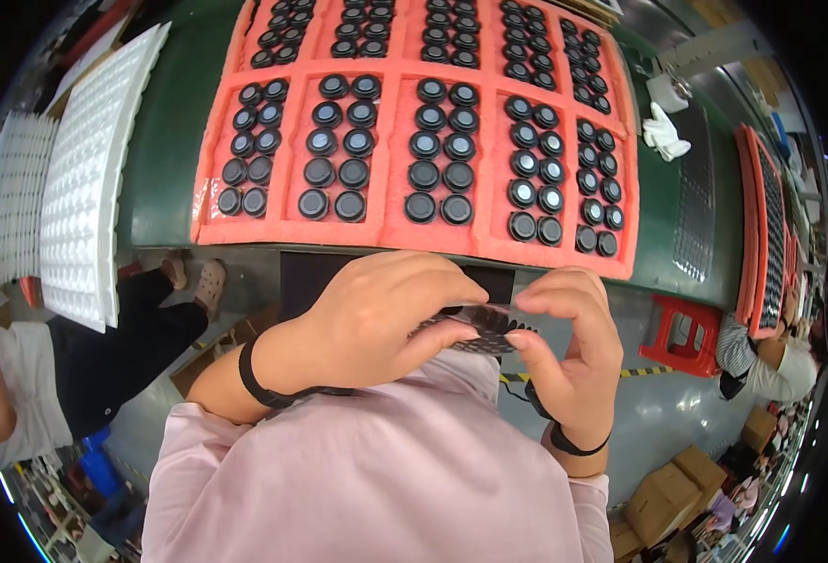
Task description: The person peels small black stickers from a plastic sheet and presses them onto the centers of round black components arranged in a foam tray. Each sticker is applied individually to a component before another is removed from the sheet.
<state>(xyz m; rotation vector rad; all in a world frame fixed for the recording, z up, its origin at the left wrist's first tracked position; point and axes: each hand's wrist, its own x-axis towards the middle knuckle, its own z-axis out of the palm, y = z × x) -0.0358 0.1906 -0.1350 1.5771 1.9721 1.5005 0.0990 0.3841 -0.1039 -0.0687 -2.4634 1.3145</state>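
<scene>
A small dark piece (489,324), partly clear and with ridges, is in front of the person's chest, between the two hands and just off the near edge of the counter (162,141). The left hand (372,305) has its thumb and fingers closed on the left end of this piece. The right hand (578,342) is curved like a half-open ring, with thumb and forefinger at the other end; if it really grips there, one cannot tell. Beyond the hands lies a pink tray (393,141), and all its compartments that show carry round black parts (425,145), standing in double rows. So the filling of the tray looks mostly done, as far as one can judge, while the handling of the held piece seems not yet finished; what remains for it is not clear. To the right, a white glove (662,133) and a clear pocketed sheet (694,202) rest on the counter. On the left stand white moulded trays (85,178), with a co-worker (24,389) beside them. At the far right are more red trays (756,235), and a red stool (681,333) stands on the floor.
</scene>
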